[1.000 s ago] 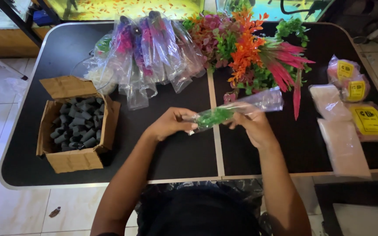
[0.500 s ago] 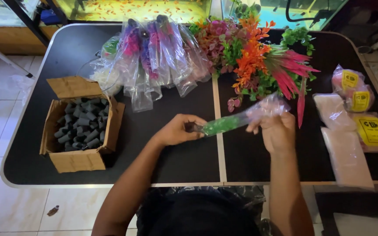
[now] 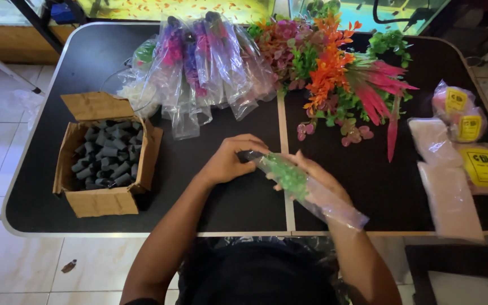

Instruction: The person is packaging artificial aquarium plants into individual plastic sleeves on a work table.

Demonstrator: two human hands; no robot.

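A green plastic plant in a clear plastic sleeve (image 3: 303,189) lies slanted across both my hands, above the front middle of the black table (image 3: 232,197). My left hand (image 3: 230,161) pinches the sleeve's upper left end. Under the sleeve's middle, my right hand (image 3: 317,178) supports and grips it. The open end of the sleeve points toward my body at the lower right.
An open cardboard box (image 3: 105,155) of dark grey tubes stands at the left. Several bagged plants (image 3: 199,65) lie at the back. Loose colourful plastic plants (image 3: 334,73) are piled at the back right. Empty clear sleeves (image 3: 447,186) and yellow-labelled packets (image 3: 473,141) lie at the right.
The sleeved green plant has swung round: its open end went from up and right to down toward me. My right hand slid from the sleeve's far end to beneath its middle.
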